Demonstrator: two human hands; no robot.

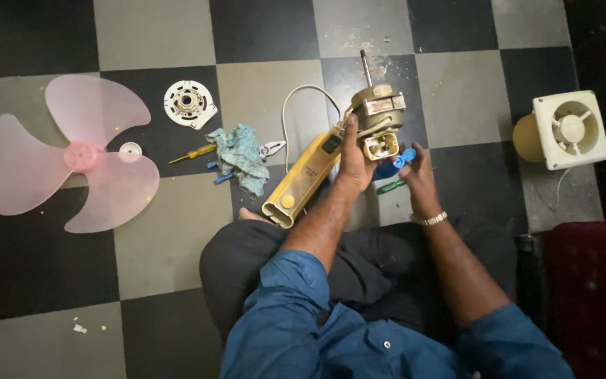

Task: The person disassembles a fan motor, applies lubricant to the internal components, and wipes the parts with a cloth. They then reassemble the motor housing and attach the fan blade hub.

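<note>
Left hand (353, 160) closed around the fan motor assembly (379, 116), gripping where the motor meets the yellow stand neck (303, 179); shaft points to the far side, neck slants down-left toward the person's knee. Right hand (415, 172) just right of the motor, fingers pinched on a small blue part (407, 155), close under the motor's lower housing. Green-handled screwdriver (390, 187) on the floor between the hands. White cord (296, 105) loops off the neck, far-left. Further left: teal rag (241, 156), pliers (269, 149), yellow screwdriver (192, 154), white round motor cover (189, 104), pink fan blade (71, 158) far left. White exhaust fan (566, 131) well apart on the right. Checkered floor (163, 231) underneath.
</note>
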